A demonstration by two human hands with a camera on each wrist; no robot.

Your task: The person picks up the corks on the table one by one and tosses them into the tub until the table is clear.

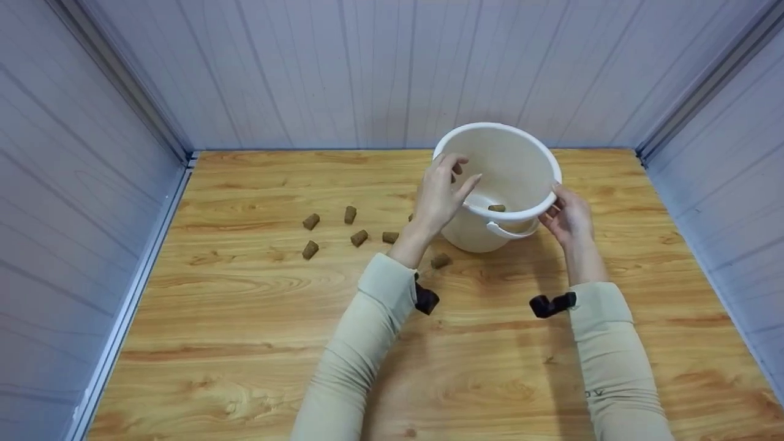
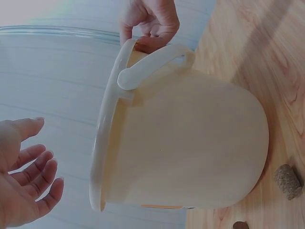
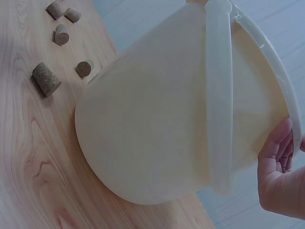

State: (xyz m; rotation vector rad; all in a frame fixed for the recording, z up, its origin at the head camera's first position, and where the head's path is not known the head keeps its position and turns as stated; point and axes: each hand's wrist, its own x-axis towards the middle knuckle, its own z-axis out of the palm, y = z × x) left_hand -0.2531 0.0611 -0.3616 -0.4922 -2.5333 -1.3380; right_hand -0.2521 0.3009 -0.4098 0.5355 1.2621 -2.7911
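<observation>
A white bucket (image 1: 481,236) with a white handle (image 1: 513,233) stands on the wooden table, tilted slightly. My right hand (image 1: 572,217) pinches its rim on the right side, thumb and fingers on either side of the edge. Over the left part of the bucket's mouth is my left hand (image 1: 442,193), fingers spread and loosely bent, holding nothing. In the left wrist view that hand (image 2: 28,176) appears apart from the rim. One brown cork (image 1: 497,208) lies inside on the bucket's floor. Close to the bucket's base is another cork (image 1: 440,261) on the table.
Several more corks lie scattered left of the bucket, among them a cork (image 1: 311,221) and a cork (image 1: 310,250) farthest out. Pale panelled walls (image 1: 306,73) enclose the wooden tabletop (image 1: 245,318) at the back and both sides. The bucket stands near the back wall.
</observation>
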